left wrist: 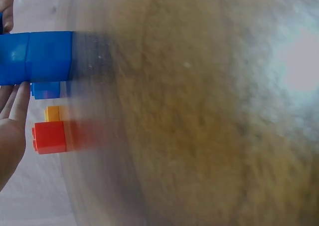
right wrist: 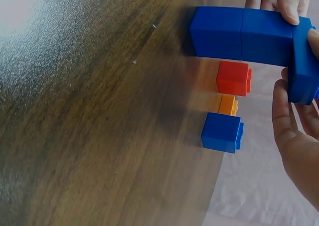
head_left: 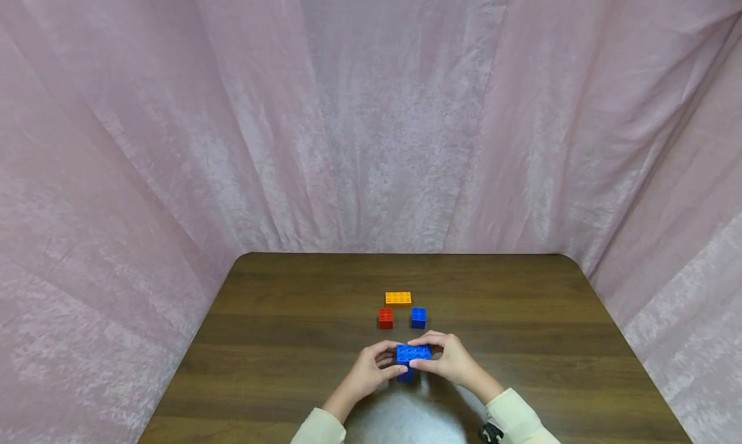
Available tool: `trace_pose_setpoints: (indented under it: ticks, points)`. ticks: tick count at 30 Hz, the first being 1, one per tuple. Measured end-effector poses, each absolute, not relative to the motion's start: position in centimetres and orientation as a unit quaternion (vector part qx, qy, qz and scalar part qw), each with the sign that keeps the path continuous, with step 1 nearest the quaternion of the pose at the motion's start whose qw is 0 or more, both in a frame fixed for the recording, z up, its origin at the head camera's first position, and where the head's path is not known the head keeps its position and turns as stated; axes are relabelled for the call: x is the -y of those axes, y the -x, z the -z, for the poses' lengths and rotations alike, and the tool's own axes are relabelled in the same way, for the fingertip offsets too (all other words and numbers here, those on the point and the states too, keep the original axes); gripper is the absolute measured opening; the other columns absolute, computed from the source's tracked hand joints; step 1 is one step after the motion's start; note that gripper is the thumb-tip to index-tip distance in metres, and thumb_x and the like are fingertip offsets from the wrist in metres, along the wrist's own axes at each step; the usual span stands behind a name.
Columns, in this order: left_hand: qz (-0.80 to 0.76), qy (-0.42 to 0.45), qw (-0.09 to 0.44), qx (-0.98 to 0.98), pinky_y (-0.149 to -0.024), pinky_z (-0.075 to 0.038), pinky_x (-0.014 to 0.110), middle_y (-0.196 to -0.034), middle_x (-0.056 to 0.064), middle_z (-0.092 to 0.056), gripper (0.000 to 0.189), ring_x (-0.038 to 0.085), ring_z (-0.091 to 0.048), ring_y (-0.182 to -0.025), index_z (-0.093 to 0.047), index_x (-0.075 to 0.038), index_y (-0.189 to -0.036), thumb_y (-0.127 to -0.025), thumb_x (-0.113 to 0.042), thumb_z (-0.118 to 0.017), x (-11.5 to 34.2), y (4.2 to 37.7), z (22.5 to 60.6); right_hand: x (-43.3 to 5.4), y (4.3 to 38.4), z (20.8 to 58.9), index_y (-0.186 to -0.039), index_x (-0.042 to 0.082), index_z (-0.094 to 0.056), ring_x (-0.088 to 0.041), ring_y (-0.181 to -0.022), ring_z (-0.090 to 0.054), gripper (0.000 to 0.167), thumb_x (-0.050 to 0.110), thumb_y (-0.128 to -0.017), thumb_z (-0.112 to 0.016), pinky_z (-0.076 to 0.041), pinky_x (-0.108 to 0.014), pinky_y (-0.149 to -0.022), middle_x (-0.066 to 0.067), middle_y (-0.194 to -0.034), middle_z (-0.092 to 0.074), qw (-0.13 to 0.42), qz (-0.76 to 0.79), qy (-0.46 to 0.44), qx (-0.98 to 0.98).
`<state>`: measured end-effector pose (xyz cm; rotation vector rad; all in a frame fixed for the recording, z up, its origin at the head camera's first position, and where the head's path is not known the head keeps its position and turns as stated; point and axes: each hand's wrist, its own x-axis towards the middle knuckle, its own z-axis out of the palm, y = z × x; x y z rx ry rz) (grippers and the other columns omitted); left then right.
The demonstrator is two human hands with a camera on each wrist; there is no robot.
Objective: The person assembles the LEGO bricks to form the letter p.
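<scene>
Two square blue bricks (right wrist: pixel 219 34) stand stacked on the table in front of the person. A longer blue brick (head_left: pixel 414 352) lies across their top and juts out to the right. My left hand (head_left: pixel 371 366) holds the stack from the left, its thumb on the upper square brick near the joint. From the right, my right hand (head_left: pixel 455 360) pinches the long brick, thumb in front and fingers behind and under the jutting end. The right wrist view shows the long brick (right wrist: pixel 302 84) at the stack's top.
Beyond the hands stand a red square brick (head_left: pixel 385 319) and another blue square brick (head_left: pixel 418 318). Behind these lies a longer orange brick (head_left: pixel 398 298). The wooden table (head_left: pixel 278 360) ends at a pink curtain (head_left: pixel 382 141).
</scene>
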<state>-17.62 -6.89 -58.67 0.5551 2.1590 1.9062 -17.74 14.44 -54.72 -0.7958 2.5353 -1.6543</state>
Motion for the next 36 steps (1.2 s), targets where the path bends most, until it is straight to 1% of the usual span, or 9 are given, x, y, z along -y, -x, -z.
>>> trace_pose_setpoints:
  ticks: [4, 8, 12, 16, 20, 23, 25, 29, 36]
  points:
    - [-0.657, -0.187, 0.101, -0.724, -0.09, -0.054, 0.036, -0.109, 0.019, -0.065, 0.033, 0.028, -0.064, -0.1, -0.063, 0.004, -0.114, -0.083, -0.002, -0.074, 6.9, 17.7, 58.9, -14.6, 17.9, 55.0, -0.107, 0.002, -0.07, -0.015, -0.081, -0.062, 0.03, 0.012, -0.079, -0.08, -0.056, -0.027, -0.068, -0.011, -0.098, -0.069, 0.008, 0.526, 0.261, -0.81]
    - [-0.651, -0.185, 0.099, -0.729, -0.089, -0.054, 0.038, -0.109, 0.019, -0.066, 0.032, 0.027, -0.065, -0.099, -0.063, 0.004, -0.113, -0.083, 0.0, -0.073, 6.8, 17.6, 58.7, -14.6, 17.5, 53.9, -0.106, -0.001, -0.068, -0.024, -0.084, -0.063, 0.029, 0.007, -0.08, -0.078, -0.057, -0.032, -0.072, -0.016, -0.1, -0.068, 0.011, 0.51, 0.277, -0.814]
    - [-0.647, -0.187, 0.092, -0.733, -0.089, -0.053, 0.045, -0.107, 0.022, -0.065, 0.031, 0.033, -0.065, -0.098, -0.063, 0.008, -0.111, -0.082, 0.003, -0.073, 6.6, 17.2, 57.6, -14.6, 17.0, 51.9, -0.106, -0.007, -0.066, -0.034, -0.086, -0.063, 0.028, 0.002, -0.081, -0.075, -0.057, -0.038, -0.075, -0.021, -0.101, -0.067, 0.015, 0.5, 0.305, -0.81]
    - [-0.648, -0.189, 0.091, -0.732, -0.088, -0.053, 0.045, -0.106, 0.024, -0.065, 0.03, 0.038, -0.064, -0.098, -0.062, 0.009, -0.11, -0.082, 0.004, -0.072, 6.7, 17.1, 57.1, -14.9, 17.0, 50.7, -0.106, -0.007, -0.066, -0.038, -0.087, -0.063, 0.025, 0.001, -0.084, -0.072, -0.057, -0.039, -0.076, -0.023, -0.1, -0.067, 0.017, 0.501, 0.323, -0.803]
    - [-0.647, -0.189, 0.097, -0.732, -0.088, -0.053, 0.044, -0.106, 0.023, -0.065, 0.031, 0.038, -0.064, -0.098, -0.063, 0.008, -0.11, -0.082, 0.004, -0.073, 6.8, 17.3, 57.6, -15.3, 17.8, 50.7, -0.11, -0.006, -0.064, -0.036, -0.09, -0.064, 0.023, 0.0, -0.088, -0.067, -0.056, -0.044, -0.08, -0.023, -0.102, -0.066, 0.025, 0.515, 0.311, -0.798]
    - [-0.645, -0.19, 0.096, -0.734, -0.088, -0.054, 0.044, -0.106, 0.023, -0.065, 0.031, 0.038, -0.064, -0.098, -0.063, 0.008, -0.109, -0.081, 0.004, -0.074, 6.8, 17.5, 58.0, -15.8, 19.0, 51.8, -0.115, -0.005, -0.063, -0.032, -0.094, -0.065, 0.025, 0.001, -0.091, -0.064, -0.056, -0.043, -0.083, -0.02, -0.106, -0.067, 0.032, 0.525, 0.304, -0.794]
    - [-0.643, -0.191, 0.097, -0.735, -0.088, -0.054, 0.042, -0.106, 0.022, -0.066, 0.031, 0.036, -0.065, -0.098, -0.063, 0.008, -0.109, -0.081, 0.002, -0.075, 6.8, 17.5, 57.9, -16.1, 19.8, 52.5, -0.116, -0.004, -0.063, -0.032, -0.096, -0.066, 0.026, 0.004, -0.091, -0.064, -0.056, -0.04, -0.084, -0.019, -0.108, -0.067, 0.035, 0.529, 0.307, -0.791]
    - [-0.649, -0.182, 0.103, -0.731, -0.087, -0.055, 0.036, -0.108, 0.019, -0.066, 0.032, 0.033, -0.065, -0.099, -0.064, 0.005, -0.111, -0.081, -0.001, -0.076, 6.8, 17.8, 58.9, -16.1, 20.2, 53.5, -0.114, 0.0, -0.066, -0.026, -0.096, -0.065, 0.027, 0.011, -0.09, -0.068, -0.056, -0.042, -0.083, -0.018, -0.108, -0.066, 0.044, 0.527, 0.335, -0.78]
    - [-0.655, -0.188, 0.099, -0.725, -0.086, -0.055, 0.033, -0.109, 0.022, -0.065, 0.033, 0.033, -0.066, -0.099, -0.063, 0.007, -0.112, -0.081, 0.003, -0.074, 6.8, 17.9, 58.9, -15.4, 19.7, 54.6, -0.108, 0.004, -0.071, -0.018, -0.097, -0.062, 0.028, 0.02, -0.085, -0.075, -0.054, -0.027, -0.084, -0.007, -0.103, -0.069, 0.034, 0.494, 0.366, -0.788]
